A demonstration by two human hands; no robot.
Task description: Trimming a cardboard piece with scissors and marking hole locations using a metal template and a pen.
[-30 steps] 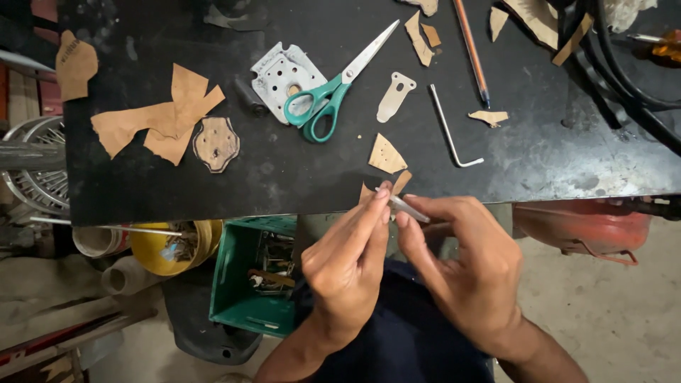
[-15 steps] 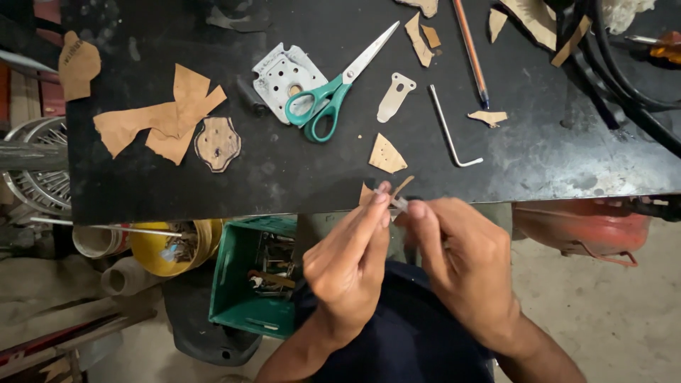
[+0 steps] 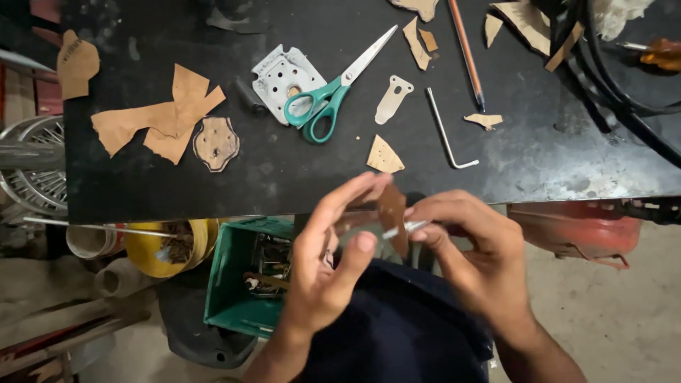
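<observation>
Below the near edge of the black worktop [image 3: 539, 159], held between both hands: a small brown cut-out piece of gasket paper [image 3: 392, 213], roughly upright. Left hand [image 3: 323, 266] half open, fingertips pinching the piece's left edge, thumb stretched toward it. Right hand [image 3: 472, 245] closed around a thin silvery tool [image 3: 399, 229], tip pressed against the brown piece; exact kind of tool hard to tell from this blurred view. On the worktop, just beyond the hands, a tan triangular paper scrap with small holes [image 3: 384, 156]. Further in, teal-handled scissors [image 3: 333, 92] lying across a pale grey perforated metal plate [image 3: 284, 76]. Right of the scissors, a small beige keyhole-shaped gasket [image 3: 392, 99], then a bent silver hex key [image 3: 447, 131] and a slim brown-shafted pencil-like tool [image 3: 466, 53]. Toward the worktop's left end, a large irregular tan paper offcut [image 3: 156, 117] and, just beside it, a rounded brown gasket with holes [image 3: 216, 144]. Under the worktop's near edge, a green plastic crate of small parts [image 3: 237, 284] and a yellow tub [image 3: 174, 245] to its left.
</observation>
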